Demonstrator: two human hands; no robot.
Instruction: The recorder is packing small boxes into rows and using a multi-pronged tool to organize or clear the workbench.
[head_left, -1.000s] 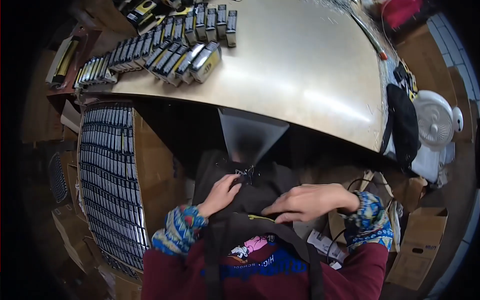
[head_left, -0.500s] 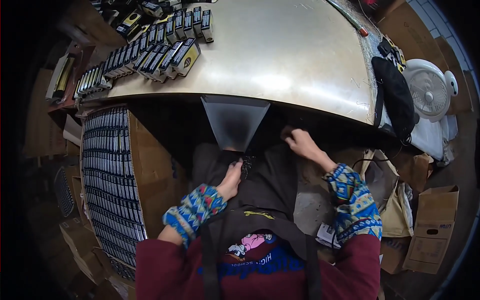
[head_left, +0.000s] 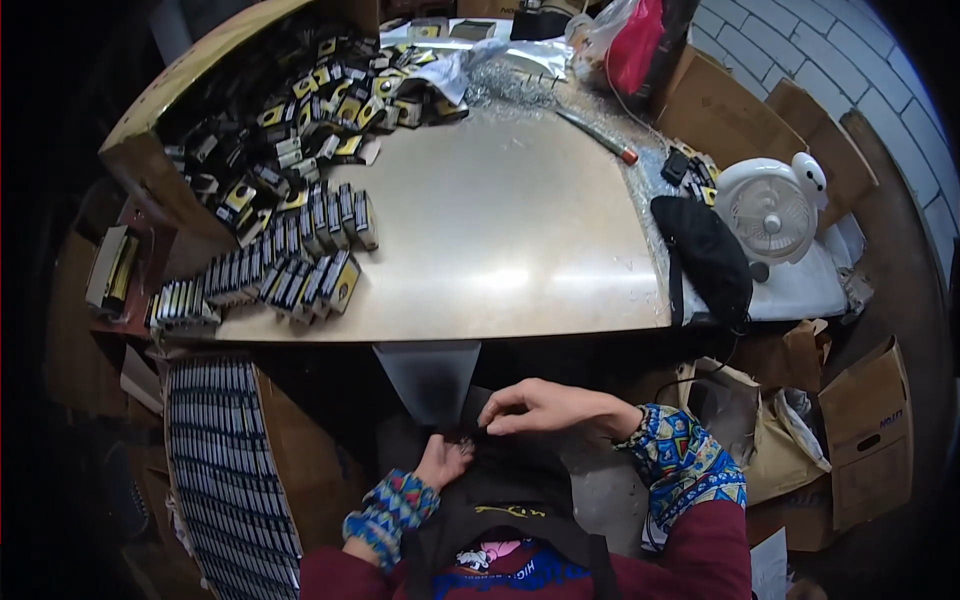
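- Fingers of left hand (head_left: 443, 462): curled on dark apron (head_left: 500, 470) at lap, pinching its edge.
- Fingers of right hand (head_left: 540, 408): pinched together just above apron; contents too dim to tell.
- Worktop (head_left: 500, 240): rows of small black-and-yellow boxes (head_left: 300, 250), black pouch (head_left: 705, 255), white fan (head_left: 770, 210).

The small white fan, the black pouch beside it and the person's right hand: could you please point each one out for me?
white fan (head_left: 770, 214), head view, on its round front grille.
black pouch (head_left: 708, 258), head view, on the middle of its body.
right hand (head_left: 540, 408), head view, on the back of the hand.
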